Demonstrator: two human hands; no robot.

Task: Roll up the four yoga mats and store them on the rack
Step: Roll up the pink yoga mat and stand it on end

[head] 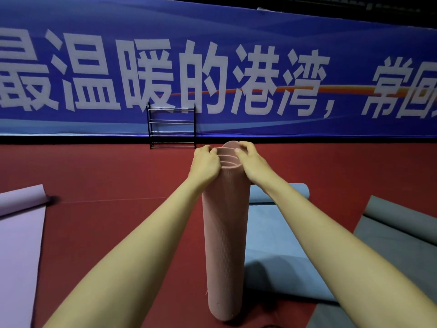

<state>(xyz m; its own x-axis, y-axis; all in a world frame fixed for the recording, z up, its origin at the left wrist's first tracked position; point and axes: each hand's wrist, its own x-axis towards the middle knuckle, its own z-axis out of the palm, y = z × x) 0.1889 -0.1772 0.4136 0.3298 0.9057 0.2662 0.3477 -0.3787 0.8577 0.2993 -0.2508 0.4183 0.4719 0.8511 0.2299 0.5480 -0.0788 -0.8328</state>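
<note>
Single head-worn wide-angle view, facing forward and slightly down across the red floor (106,174) toward the blue printed banner (236,27) in the upper frame.

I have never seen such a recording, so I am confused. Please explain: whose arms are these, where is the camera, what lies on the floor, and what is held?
There is no machine here. A person wears one camera on the head, looking forward and down, so the two bare arms are that person's own. The left hand and the right hand both grip the top end of a rolled pink mat, held upright. On the red floor lie three more mats, mostly flat with curled far ends: a purple mat on the left, a blue mat and a grey mat on the right. A black rack stands against the blue banner.
</note>
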